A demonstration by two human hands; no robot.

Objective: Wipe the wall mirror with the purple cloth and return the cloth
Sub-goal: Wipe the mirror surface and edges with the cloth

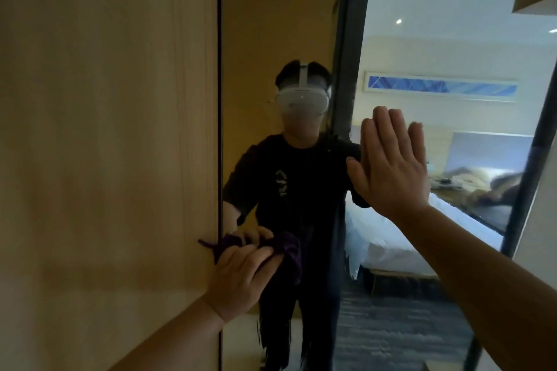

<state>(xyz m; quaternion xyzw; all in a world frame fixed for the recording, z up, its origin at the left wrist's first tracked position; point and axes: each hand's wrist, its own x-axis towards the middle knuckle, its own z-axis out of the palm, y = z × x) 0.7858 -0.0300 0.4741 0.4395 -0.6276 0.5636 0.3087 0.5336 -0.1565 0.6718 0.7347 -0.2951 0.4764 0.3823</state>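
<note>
The tall wall mirror [271, 24] fills the middle and right of the head view, framed in dark metal. My left hand [241, 277] presses the bunched purple cloth [289, 253] against the glass near the mirror's left edge, at about waist height. My right hand [388, 166] is flat on the glass further right and higher, fingers straight and together, holding nothing. The mirror reflects a person in dark clothes with a white headset.
A light wooden panel [105, 144] stands flush along the mirror's left edge. The mirror's dark right frame [524, 196] slants down at the far right. A bed, a wall picture and grey carpet show only as reflections.
</note>
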